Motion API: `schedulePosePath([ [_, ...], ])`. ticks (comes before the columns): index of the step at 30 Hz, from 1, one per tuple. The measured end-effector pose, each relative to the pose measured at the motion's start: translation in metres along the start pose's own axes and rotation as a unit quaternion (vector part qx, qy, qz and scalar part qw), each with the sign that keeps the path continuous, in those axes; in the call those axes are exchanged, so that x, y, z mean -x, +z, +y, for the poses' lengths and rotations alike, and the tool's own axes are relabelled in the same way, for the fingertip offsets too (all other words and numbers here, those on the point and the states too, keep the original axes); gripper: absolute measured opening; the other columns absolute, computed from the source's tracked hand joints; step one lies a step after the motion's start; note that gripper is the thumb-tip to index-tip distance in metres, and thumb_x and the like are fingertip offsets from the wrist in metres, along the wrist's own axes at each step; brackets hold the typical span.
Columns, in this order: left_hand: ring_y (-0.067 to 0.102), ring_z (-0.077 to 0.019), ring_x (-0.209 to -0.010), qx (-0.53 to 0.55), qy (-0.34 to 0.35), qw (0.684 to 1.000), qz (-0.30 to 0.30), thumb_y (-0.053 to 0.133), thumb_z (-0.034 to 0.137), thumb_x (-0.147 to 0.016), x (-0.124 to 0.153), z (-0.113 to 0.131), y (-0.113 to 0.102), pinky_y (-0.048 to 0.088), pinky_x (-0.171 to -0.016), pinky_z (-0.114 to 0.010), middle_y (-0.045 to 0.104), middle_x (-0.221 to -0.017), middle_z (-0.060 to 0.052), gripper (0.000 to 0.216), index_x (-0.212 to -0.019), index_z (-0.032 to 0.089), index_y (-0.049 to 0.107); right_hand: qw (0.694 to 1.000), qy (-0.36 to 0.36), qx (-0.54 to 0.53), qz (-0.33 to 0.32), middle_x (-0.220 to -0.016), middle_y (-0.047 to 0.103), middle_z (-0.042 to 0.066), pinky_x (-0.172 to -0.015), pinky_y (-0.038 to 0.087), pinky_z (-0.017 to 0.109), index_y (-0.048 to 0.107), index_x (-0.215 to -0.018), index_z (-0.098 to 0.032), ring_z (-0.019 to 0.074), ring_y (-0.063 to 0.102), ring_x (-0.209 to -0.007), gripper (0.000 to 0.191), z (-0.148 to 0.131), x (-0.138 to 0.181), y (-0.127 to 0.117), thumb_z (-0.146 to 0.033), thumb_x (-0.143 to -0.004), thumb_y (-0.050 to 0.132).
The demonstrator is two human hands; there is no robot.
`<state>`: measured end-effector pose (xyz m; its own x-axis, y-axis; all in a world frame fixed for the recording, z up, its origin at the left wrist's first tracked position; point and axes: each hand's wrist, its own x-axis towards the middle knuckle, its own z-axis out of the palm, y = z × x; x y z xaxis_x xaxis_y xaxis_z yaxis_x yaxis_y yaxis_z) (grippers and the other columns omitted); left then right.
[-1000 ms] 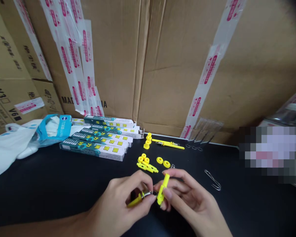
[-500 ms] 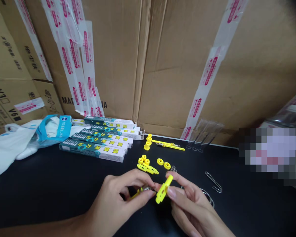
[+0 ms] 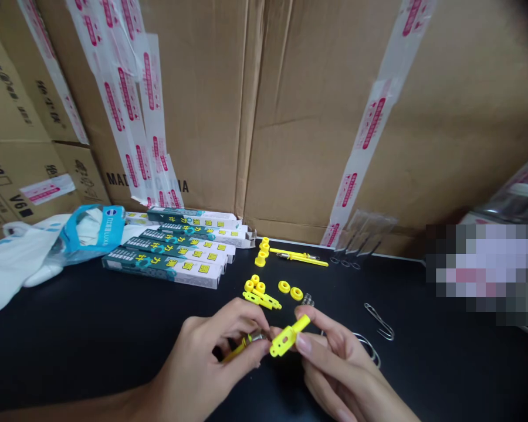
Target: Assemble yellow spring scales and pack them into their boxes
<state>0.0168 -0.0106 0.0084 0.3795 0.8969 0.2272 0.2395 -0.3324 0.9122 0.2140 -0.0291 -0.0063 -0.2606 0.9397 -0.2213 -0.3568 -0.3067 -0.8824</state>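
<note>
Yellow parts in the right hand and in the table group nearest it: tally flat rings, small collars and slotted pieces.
Flat rings: 2
Small collars: 3
Slotted pieces: 3 (2 on the table, 1 in the right hand)
Total: 8

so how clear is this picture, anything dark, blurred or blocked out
In the head view: pixelation blocks part of the right side; the upper right corner is dark; small print on the slim green-white cartons is too soft to read; the yellow slotted piece in the right hand is clearer, its slot visible.
</note>
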Motion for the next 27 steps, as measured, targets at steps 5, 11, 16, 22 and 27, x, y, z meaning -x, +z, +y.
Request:
schedulePosePath([
  [5,0.069,-0.0095,-0.059,-0.011,0.027,1.000,0.009,0.064,0.025,-0.090,0.001,-0.003,0.001,0.048,-0.048,-0.012,0.073,-0.070,0.005,0.003,-0.090,0.024,0.067,1.000,0.000,0.006,-0.001,-0.033,0.043,-0.014,-0.038,0.013,0.017,0.059,-0.103,-0.021,0.0001,0.014,-0.030,0.033,-0.002,0.001,0.000,-0.041,-0.084,0.077],
  [11,0.071,-0.0124,-0.063,-0.001,-0.025,1.000,-0.006,0.062,0.029,-0.090,-0.001,-0.003,0.001,0.046,-0.045,-0.014,0.073,-0.071,0.003,0.006,-0.091,0.023,0.064,1.000,-0.006,0.020,0.000,-0.032,0.042,-0.015,-0.036,0.016,0.016,0.058,-0.103,-0.020,0.0002,0.016,-0.028,0.035,-0.001,-0.001,0.000,-0.043,-0.084,0.077],
  [16,0.070,-0.0135,-0.064,-0.011,-0.070,0.997,-0.014,0.059,0.033,-0.093,-0.004,-0.001,0.001,0.045,-0.044,-0.016,0.072,-0.073,0.003,0.010,-0.092,0.022,0.059,0.994,-0.050,0.035,0.087,-0.036,0.049,-0.011,-0.037,0.026,0.014,0.056,-0.101,-0.020,0.0034,0.033,-0.031,0.041,-0.009,0.001,0.006,-0.048,-0.080,0.078],
  [22,0.067,-0.0131,-0.062,-0.066,-0.055,0.996,-0.002,0.059,0.028,-0.091,-0.005,0.000,0.000,0.044,-0.052,-0.019,0.070,-0.072,0.004,0.006,-0.090,0.022,0.058,0.993,-0.091,0.000,0.081,-0.071,0.069,0.000,-0.045,0.049,0.019,0.057,-0.084,-0.021,0.0121,0.059,-0.057,0.036,-0.012,0.002,0.009,-0.041,-0.073,0.086],
  [27,0.065,-0.0121,-0.060,-0.080,-0.046,0.996,-0.017,0.057,0.026,-0.092,-0.006,0.001,-0.001,0.039,-0.048,-0.019,0.072,-0.074,0.004,0.003,-0.091,0.023,0.057,0.985,-0.133,0.002,0.108,-0.071,0.075,-0.001,-0.069,0.055,0.025,0.065,-0.110,-0.024,0.0131,0.067,-0.065,0.047,-0.010,0.002,0.012,-0.036,-0.071,0.088],
])
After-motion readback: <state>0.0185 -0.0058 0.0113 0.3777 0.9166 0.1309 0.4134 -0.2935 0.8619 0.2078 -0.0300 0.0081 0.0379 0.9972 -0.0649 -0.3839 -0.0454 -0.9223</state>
